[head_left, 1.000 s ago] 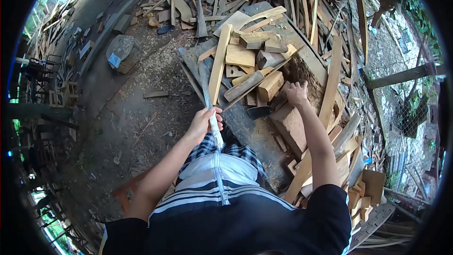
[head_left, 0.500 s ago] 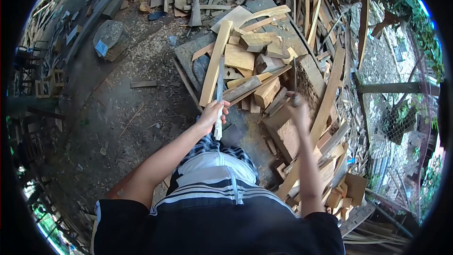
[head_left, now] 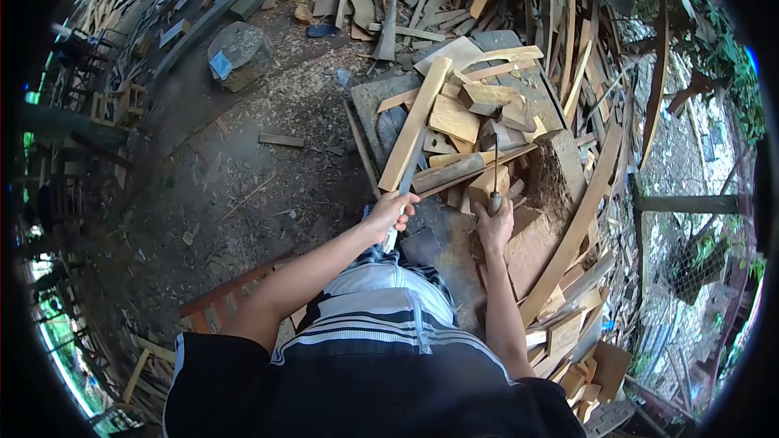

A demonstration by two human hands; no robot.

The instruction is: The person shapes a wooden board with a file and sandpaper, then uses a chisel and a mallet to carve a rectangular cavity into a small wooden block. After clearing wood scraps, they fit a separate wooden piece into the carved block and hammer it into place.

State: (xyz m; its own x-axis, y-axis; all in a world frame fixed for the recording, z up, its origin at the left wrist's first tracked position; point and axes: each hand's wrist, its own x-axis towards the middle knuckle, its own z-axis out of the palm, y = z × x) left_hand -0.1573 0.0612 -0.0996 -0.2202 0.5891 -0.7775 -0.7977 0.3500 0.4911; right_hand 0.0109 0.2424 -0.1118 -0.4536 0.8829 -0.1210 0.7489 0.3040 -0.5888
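Note:
My left hand (head_left: 388, 217) is closed around the white-wrapped handle of a long knife (head_left: 412, 164), whose flat grey blade points forward. A long pale wooden plank (head_left: 415, 123) lies alongside the blade, slanting over the woodpile. My right hand (head_left: 493, 229) grips the wooden handle of a slim file-like tool (head_left: 496, 164), its thin dark shaft pointing away from me. The two tools are apart. Beyond the right hand lie cut wood blocks (head_left: 454, 118) and a weathered board (head_left: 451, 170).
To my right stands a big rough-edged wood block (head_left: 560, 174), with a long curved plank (head_left: 580, 227) beside it. A stump (head_left: 243, 53) with a blue item sits at the far left. Wood chips cover the ground (head_left: 219, 162). Scrap wood (head_left: 406, 8) is heaped at the back.
My right hand has come lower and closer to my body with the slim tool, which now points straight ahead. The whole view has shifted; my left hand keeps its hold on the knife.

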